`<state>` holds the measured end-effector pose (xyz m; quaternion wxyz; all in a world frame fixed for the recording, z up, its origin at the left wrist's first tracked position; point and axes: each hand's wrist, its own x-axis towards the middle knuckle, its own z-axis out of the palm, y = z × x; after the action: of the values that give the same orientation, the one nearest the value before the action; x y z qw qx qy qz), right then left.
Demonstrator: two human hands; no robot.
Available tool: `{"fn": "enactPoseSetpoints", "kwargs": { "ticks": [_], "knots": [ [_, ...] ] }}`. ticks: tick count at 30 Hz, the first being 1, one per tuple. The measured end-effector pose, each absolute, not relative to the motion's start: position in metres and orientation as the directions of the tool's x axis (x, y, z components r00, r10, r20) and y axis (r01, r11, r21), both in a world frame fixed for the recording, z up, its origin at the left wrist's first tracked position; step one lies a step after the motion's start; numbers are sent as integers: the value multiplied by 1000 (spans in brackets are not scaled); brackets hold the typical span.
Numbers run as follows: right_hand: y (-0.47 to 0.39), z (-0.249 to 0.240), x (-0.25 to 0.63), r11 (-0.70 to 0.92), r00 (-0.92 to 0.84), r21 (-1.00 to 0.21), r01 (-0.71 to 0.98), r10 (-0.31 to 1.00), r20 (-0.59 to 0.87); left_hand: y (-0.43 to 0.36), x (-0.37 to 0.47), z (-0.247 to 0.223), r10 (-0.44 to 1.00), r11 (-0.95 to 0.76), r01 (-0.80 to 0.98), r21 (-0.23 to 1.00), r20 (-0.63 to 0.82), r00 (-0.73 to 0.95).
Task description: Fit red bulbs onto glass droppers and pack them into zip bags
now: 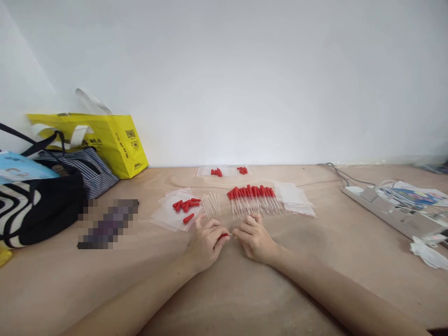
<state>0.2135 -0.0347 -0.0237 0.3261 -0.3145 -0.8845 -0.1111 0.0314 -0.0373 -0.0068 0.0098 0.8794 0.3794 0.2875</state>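
Observation:
My left hand [208, 242] is closed around a red rubber bulb [224, 236]. Opposite it, my right hand [255, 239] pinches a thin pale dropper tube [231, 234], whose end meets the bulb; how deep it sits inside is hidden by my fingers. Just beyond my right hand, a row of red-capped droppers [257, 198] lies side by side. Several bare tubes [211, 204] lie to the left of that row. Loose red bulbs [188, 218] rest on clear plastic bags [168, 217] beyond my left hand.
More red bulbs [217, 172] lie on a bag near the wall. Clear bags [296, 199] are stacked right of the droppers. On the right are a power strip [381, 210] with cables and a crumpled tissue [429, 252]. A yellow bag [129, 154] and black bag [42, 210] stand left.

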Motion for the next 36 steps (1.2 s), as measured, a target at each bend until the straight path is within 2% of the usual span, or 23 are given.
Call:
{"fn": "enactPoseSetpoints", "kwargs": {
  "ticks": [12,19,21,24,27,31,36],
  "knots": [
    [-30,-17,221,750,-552,-98,655,562,616,-30,17,1,694,-696,675,244,472,544],
    [-33,-13,218,674,-546,-73,735,652,527,-25,11,-2,728,-660,713,237,437,528],
    [-30,-11,214,602,-478,-132,788,732,485,-19,4,-1,768,-597,772,218,433,472],
    [-18,-6,202,397,-263,-278,875,871,415,-11,-9,3,836,-450,875,180,429,342],
    [-1,-3,185,215,-86,-362,907,936,341,-5,-19,7,879,-317,941,121,410,244],
    [21,-2,164,59,50,-357,932,956,289,-3,-27,10,919,-179,980,89,371,134],
    [37,-5,151,36,47,-289,957,960,274,-3,-31,9,922,-156,984,84,369,115]
  ]
}}
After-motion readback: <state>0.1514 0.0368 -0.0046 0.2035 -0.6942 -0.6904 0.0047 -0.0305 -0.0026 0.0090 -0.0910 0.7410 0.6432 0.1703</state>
